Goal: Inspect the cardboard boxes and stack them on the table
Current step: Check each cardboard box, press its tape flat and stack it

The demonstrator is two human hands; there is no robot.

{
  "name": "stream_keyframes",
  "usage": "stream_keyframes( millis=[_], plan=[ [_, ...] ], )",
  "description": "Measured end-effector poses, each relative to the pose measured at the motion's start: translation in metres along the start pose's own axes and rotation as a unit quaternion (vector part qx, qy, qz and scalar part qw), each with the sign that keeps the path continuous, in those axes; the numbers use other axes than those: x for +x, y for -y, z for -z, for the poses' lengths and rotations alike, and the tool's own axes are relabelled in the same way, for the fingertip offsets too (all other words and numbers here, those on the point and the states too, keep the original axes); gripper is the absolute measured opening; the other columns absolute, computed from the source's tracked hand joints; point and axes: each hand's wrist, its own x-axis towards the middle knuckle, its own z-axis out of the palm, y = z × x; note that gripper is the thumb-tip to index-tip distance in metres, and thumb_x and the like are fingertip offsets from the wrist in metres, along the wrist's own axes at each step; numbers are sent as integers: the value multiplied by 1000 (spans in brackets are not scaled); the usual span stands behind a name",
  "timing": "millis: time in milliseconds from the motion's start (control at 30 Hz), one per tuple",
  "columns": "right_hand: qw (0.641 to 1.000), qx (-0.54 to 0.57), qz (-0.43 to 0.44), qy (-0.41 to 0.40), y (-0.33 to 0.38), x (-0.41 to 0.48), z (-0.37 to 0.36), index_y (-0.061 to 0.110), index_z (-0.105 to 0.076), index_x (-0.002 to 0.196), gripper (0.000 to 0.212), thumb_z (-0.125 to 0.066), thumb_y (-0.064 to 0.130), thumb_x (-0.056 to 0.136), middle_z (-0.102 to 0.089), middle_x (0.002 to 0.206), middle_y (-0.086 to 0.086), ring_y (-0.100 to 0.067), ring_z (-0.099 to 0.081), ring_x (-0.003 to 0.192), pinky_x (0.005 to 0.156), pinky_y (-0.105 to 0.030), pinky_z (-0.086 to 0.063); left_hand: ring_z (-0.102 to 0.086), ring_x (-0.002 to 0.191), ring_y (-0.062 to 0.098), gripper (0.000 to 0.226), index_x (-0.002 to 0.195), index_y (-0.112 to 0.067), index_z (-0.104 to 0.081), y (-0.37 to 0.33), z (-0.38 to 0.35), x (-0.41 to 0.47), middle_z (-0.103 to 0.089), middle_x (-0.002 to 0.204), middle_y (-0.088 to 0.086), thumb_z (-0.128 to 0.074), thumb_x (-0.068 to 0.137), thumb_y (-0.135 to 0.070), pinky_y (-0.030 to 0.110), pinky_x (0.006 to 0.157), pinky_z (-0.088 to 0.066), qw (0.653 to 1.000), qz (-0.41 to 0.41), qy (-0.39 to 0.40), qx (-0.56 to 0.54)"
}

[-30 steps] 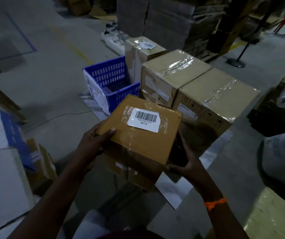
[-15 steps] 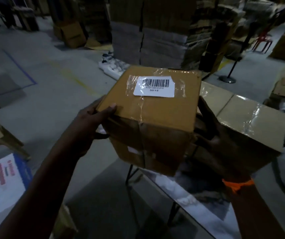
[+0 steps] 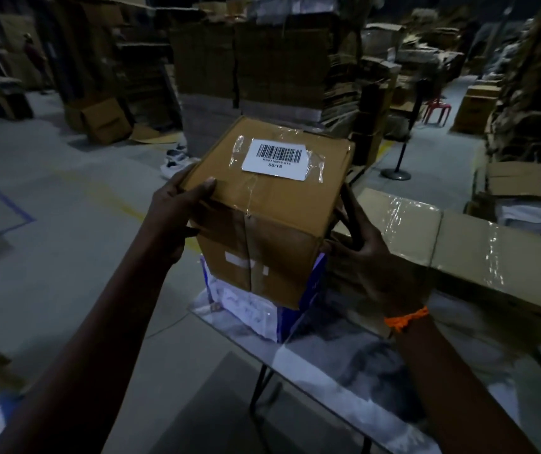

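Hands: left hand (image 3: 177, 211) and right hand (image 3: 370, 257) clasp the cardboard box (image 3: 272, 208).
Desk: glossy desk (image 3: 334, 368), taped boxes (image 3: 459, 244) resting there.
Room: dim, cardboard stacks (image 3: 262, 67) behind.

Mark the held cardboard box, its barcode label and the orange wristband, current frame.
cardboard box (image 3: 279, 257): head view, front face, right of the tape.
barcode label (image 3: 275, 158): head view, the label's middle.
orange wristband (image 3: 406, 317): head view, band across the right wrist.

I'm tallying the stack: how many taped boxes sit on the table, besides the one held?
2. The first box sits just right of the held box; the second box adjoins it on the right. Others may hide behind the held box.
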Motion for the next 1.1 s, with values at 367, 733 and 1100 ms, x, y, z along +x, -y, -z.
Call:
stream_keyframes(
  millis=[367,733,1100],
  plan=[
    [996,-45,-72,-20,-66,94,20,32,-15,166,110,-83,20,80,-43,159,20,7,-45,140,113,-36,-49,-48,123,28,59,146,-34,-52,38,-45,130,-54,135,3,-74,91,-32,45,79,-52,998,47,28,-10],
    [989,-39,-139,-38,-124,144,-6,46,-11,163,132,-92,65,62,-37,165,12,-11,-38,150,118,-50,-42,-53,126,26,53,137,-38,-63,63,-44,207,-63,136,0,-77,87,-24,45,81,-51,998,35,50,-1],
    [959,-20,-133,-249,-125,108,-20,31,-35,160,123,-95,57,55,-66,139,2,-15,-68,121,89,-29,-60,-69,106,7,47,127,-43,-69,89,-56,203,-75,114,-18,-78,87,-19,42,84,-55,979,50,199,-10]
  ],
)
